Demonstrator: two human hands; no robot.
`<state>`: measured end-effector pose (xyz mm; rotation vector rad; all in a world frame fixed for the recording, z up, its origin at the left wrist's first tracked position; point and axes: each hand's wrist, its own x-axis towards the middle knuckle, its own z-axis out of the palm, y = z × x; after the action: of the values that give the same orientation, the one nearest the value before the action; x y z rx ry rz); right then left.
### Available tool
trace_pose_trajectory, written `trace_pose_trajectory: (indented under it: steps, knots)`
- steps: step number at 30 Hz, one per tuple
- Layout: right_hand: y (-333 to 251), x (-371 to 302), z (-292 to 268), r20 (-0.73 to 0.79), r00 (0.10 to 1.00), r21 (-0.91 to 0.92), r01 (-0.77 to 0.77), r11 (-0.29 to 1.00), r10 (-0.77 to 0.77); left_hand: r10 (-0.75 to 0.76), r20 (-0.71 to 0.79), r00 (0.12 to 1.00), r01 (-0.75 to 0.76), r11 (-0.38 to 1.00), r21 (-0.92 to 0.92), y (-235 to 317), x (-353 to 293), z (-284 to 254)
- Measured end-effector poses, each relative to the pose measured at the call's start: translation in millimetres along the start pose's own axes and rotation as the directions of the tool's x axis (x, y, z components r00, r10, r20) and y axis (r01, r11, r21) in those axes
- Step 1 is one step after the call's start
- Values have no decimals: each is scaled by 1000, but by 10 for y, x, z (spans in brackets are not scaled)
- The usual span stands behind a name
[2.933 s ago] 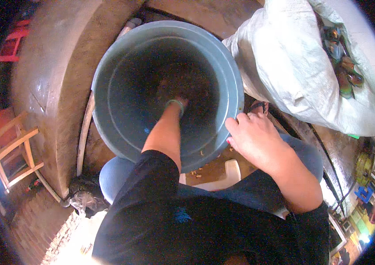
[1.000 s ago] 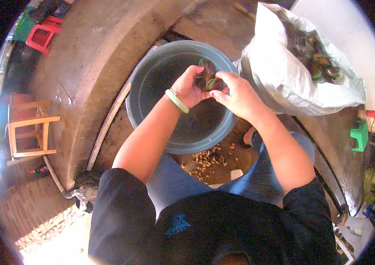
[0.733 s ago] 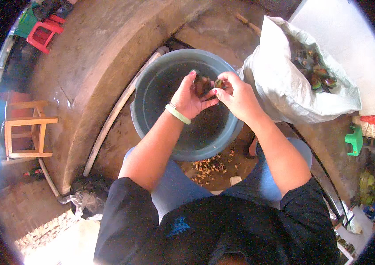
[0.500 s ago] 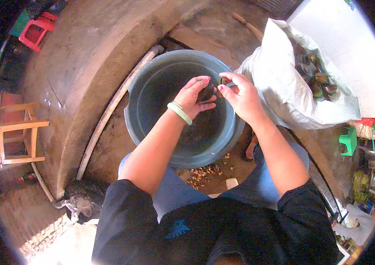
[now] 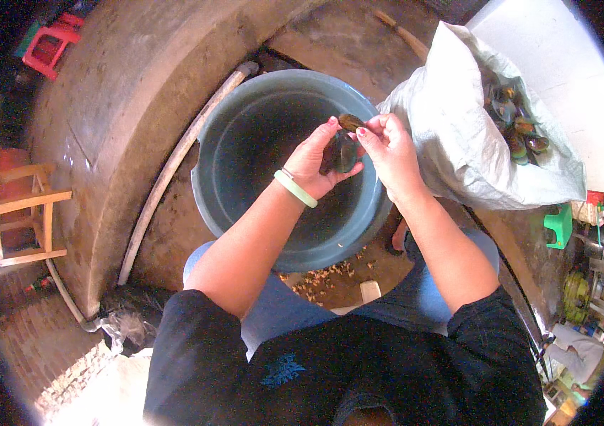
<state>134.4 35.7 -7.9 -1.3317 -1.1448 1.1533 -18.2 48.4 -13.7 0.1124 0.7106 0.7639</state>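
Note:
My left hand [image 5: 313, 162], with a pale green bangle at its wrist, is cupped around a dark green mussel [image 5: 345, 152]. Between the fingers of my right hand [image 5: 393, 153] is a brownish mussel [image 5: 351, 123], held close to my left thumb. Both hands are above the right half of a large blue-grey plastic tub [image 5: 220, 167]; the tub's bottom is dark and its contents are hard to make out. To the right of the tub, a white woven sack [image 5: 448, 121] stands with its mouth turned back, showing several green-brown mussels [image 5: 520, 135] inside.
Along the tub's left runs a pale pipe [image 5: 174, 183] beside a raised concrete ledge [image 5: 121, 153]. Small yellowish scraps [image 5: 318, 281] litter the floor between my knees. A green stool [image 5: 559, 227] stands at right, a wooden stool [image 5: 30, 206] far left. Another person [image 5: 580, 355] is at lower right.
My right hand has turned, so the brownish mussel now shows plainly above my left thumb. The dark mussel in my left palm is more visible. The whole view has shifted slightly.

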Motion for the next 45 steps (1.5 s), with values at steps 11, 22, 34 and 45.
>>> trace_pose_trajectory:
  steps: [11,22,34,45]
  knots:
    - [-59,-31,-38,-26,999,-10,-41,999,40,181,-7,984,-175,961,214,-73,-42,131]
    - [-257,-48,-115,258,946,-429,296,853,-198,198,118,973,-228,901,369,22,-34,71]
    - [-359,-118,-276,428,852,-538,508,673,-300,170,280,945,-314,712,628,68,-75,88]
    - [-220,-48,-301,440,789,-630,611,479,-429,134,196,971,-216,841,496,-9,-120,170]
